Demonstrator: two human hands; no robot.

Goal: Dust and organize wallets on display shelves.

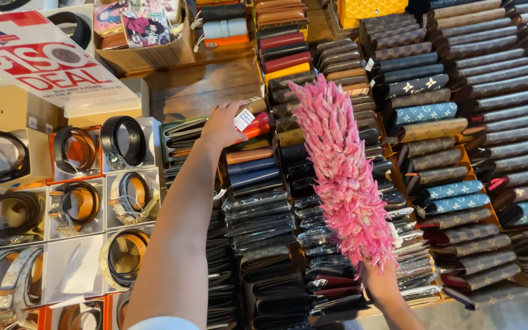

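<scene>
Closed around the base of a pink fluffy duster [342, 177], right hand [379, 282], plumes slanting up and away over the rows of wallets [258, 201]. Left of the duster, left hand [222, 124], fingers bent and half open, pressing on an orange wallet [256, 127] with a white tag [244, 119]. Farther left of the duster, coiled belts [74, 201] in white boxes.

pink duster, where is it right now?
Head view, centre-right: the pink duster is held up by the right hand, lying over the rows of wallets, right of the left hand.
</scene>
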